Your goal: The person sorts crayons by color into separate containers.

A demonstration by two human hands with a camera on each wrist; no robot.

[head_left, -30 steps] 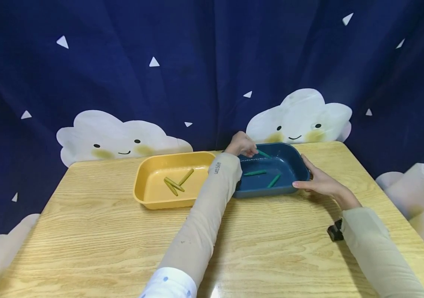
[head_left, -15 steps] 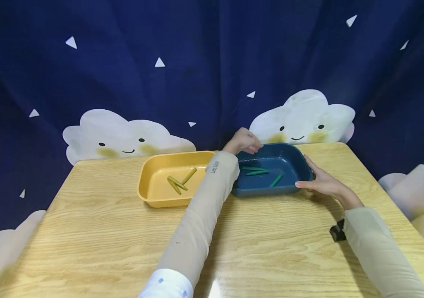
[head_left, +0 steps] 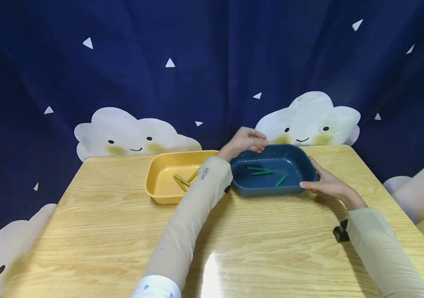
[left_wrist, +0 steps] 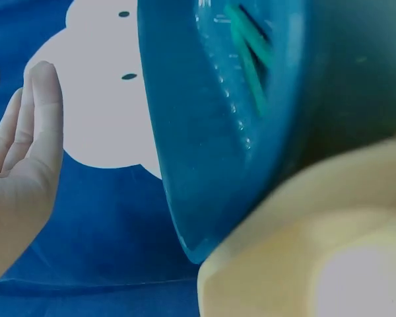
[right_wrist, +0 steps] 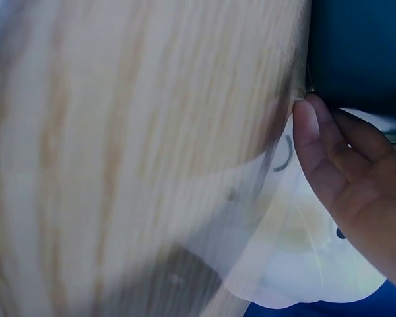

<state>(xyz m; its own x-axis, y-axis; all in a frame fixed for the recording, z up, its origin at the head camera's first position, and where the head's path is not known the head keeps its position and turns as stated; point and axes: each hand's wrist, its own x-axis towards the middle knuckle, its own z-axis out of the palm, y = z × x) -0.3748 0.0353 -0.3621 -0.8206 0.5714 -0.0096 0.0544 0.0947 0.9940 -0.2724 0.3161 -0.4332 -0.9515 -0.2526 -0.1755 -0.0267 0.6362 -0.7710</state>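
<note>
My left hand (head_left: pixel 247 140) hangs over the back left rim of the dark blue plastic basin (head_left: pixel 293 167), its fingers relaxed and holding nothing. In the left wrist view, the left hand (left_wrist: pixel 26 132) appears apart from the basin. Inside the basin lie green sticks: two close together, one being a green stick (head_left: pixel 262 173), and another green stick (head_left: pixel 281 180) toward the front. My right hand (head_left: pixel 327 182) grips the basin's right end, thumb on the front rim; its other fingers are partly hidden behind the wall. In the right wrist view, the right hand (right_wrist: pixel 363 172) touches the basin's side.
A yellow basin (head_left: pixel 159 165) stands left of the blue one, holding several yellow-green sticks (head_left: pixel 182 181). My left sleeve (head_left: pixel 182 227) covers its right part. The wooden table (head_left: pixel 115 231) ends at a dark blue curtain (head_left: pixel 197 62) with cloud prints. A small black object (head_left: pixel 341 231) is by my right sleeve.
The left hand let go of a green stick, which dropped into the blue basin beside another one. The left fingers have since loosened and lifted slightly. The right hand keeps its grip.
</note>
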